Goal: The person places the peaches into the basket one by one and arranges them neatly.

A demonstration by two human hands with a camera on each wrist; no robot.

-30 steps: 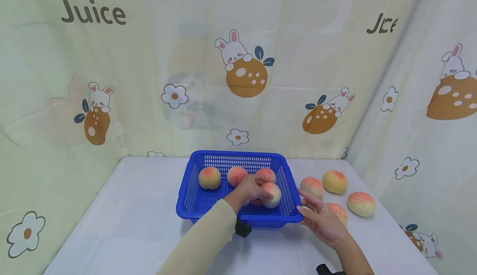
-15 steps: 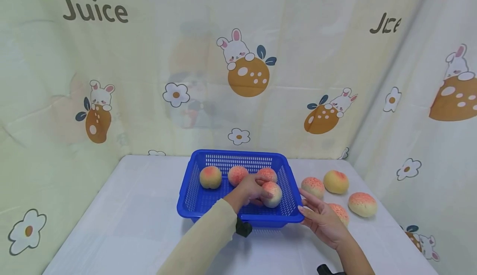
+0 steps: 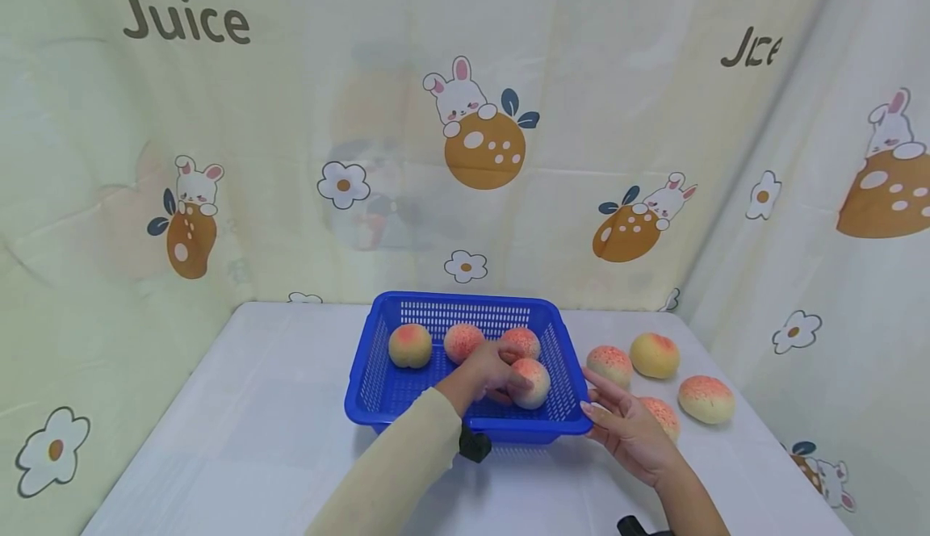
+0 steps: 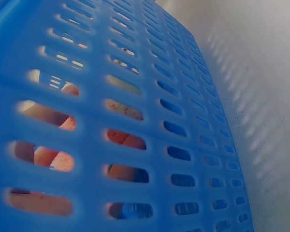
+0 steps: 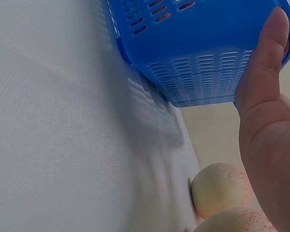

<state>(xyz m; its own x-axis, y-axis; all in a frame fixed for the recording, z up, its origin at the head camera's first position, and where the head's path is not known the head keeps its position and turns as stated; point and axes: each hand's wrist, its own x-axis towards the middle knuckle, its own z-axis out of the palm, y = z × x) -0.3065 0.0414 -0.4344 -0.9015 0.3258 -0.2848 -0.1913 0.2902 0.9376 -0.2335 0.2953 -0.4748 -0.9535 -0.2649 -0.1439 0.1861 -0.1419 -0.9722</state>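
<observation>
A blue slotted basket (image 3: 465, 300) stands on the white table and holds three peaches (image 3: 410, 345) along its far side. My left hand (image 3: 488, 370) reaches into the basket and its fingers curl round a fourth peach (image 3: 534, 383) by the right wall. My right hand (image 3: 617, 423) lies open outside, with straight fingers against the basket's front right corner. In the right wrist view the thumb (image 5: 266, 63) rests on the basket wall (image 5: 193, 58). The left wrist view is filled by the basket wall (image 4: 150, 96), with peach skin showing through the slots.
Several more peaches lie on the table right of the basket: one (image 3: 609, 362) close to it, one (image 3: 654, 355) behind, one (image 3: 705, 399) far right, one (image 3: 663, 415) beside my right hand. A printed curtain (image 3: 479, 132) closes the back and right.
</observation>
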